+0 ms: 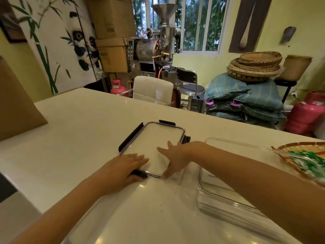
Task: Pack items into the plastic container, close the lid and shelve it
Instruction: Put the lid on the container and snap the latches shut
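A clear plastic lid (151, 138) with black clip latches lies flat on the white table (79, 131). My left hand (125, 167) rests flat on the lid's near left corner, fingers straight, covering the near latch. My right hand (174, 156) touches the lid's near right part with spread fingers, the thumb at its edge. The clear plastic container (226, 194), open and empty, stands to the right under my right forearm. Green-wrapped items (309, 161) lie on a woven tray (299, 147) at the far right.
A brown cardboard piece (15, 106) leans at the table's left edge. Beyond the table stand a white chair (153, 89), a stool (190, 85), stacked sacks (244, 101) with woven baskets on top, pink gas cylinders (306, 115) and a roasting machine (158, 48).
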